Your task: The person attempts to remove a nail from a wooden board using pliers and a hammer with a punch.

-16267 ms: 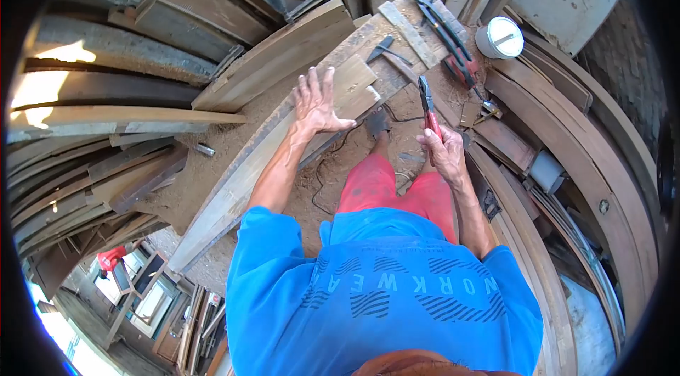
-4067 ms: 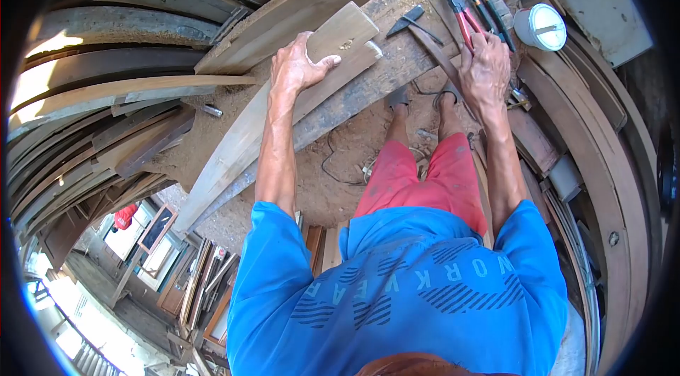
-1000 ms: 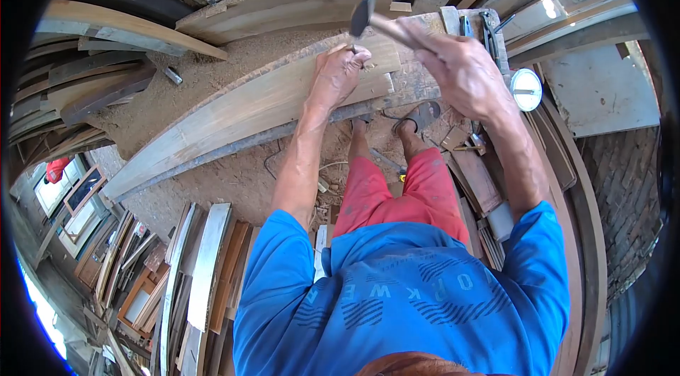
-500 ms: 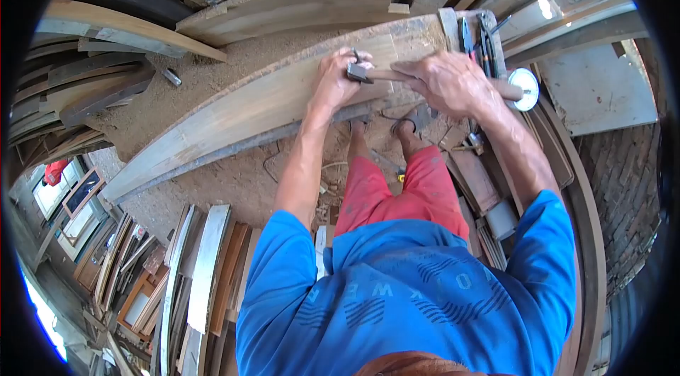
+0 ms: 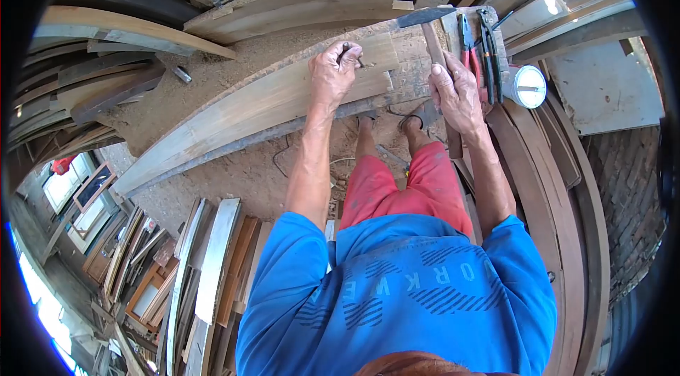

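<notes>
Stacks of timber (image 5: 99,78) all around me, and right across the middle runs the worn bench (image 5: 414,57), sawdust scattered along it. On it lies the long pale board (image 5: 241,110), tapering away to the left, its blunt end near my hands. My blue shirt (image 5: 397,284) fills the bottom of the view. Beyond my right hand (image 5: 457,92) sits the white-lidded bucket (image 5: 529,85).

That right hand is partly curled, thumb against the wooden handle of the hammer (image 5: 433,43), its long dark head reaching over the far edge of the bench. Red-handled pliers (image 5: 466,39) lie just beside it, then the dark-handled pincers (image 5: 489,57).

Over the pale board, my left hand (image 5: 331,82) is nearly closed, a small dark piece (image 5: 360,61) pinched at the fingertips; I can't tell whether it touches the wood. For good control, I'd grip that piece well back from any striking end, upright and steady, and use light, square taps, fingers clear of the hammer's face.

Now the lettering: large capitals across the shirt, upside down to me, "ORKWE" readable, the rest lost in folds. A finer line above it is too small to read. No brand legible on the tools.
</notes>
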Demonstrator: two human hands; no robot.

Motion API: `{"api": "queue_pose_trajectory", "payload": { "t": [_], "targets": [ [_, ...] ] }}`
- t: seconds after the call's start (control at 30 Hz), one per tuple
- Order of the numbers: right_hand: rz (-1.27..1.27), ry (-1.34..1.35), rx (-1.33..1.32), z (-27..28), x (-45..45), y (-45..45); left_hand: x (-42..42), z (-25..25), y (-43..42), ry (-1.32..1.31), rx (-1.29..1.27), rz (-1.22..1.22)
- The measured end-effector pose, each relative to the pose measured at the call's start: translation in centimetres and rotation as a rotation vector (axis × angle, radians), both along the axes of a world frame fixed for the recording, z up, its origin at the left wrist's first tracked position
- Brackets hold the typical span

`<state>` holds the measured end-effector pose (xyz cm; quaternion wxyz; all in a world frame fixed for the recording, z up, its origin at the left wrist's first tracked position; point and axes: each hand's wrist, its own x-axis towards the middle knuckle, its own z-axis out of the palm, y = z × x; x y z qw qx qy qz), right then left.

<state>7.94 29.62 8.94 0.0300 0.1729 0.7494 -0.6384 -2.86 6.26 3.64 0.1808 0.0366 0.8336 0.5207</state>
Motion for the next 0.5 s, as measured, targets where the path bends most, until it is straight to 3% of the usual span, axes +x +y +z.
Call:
{"api": "queue_pose_trajectory", "payload": {
  "t": [0.23, 0.5],
  "targets": [
    [-0.073, -0.116, -0.204, 0.9, 3.9, 1.2, -0.2, -0.7, 0.3, -0.099, -0.170, 0.063],
    [-0.263, -0.151, -0.342, 1.9, 8.3, 2.0, -1.7, -0.9, 0.0, -0.237, -0.109, 0.093]
  ]
}}
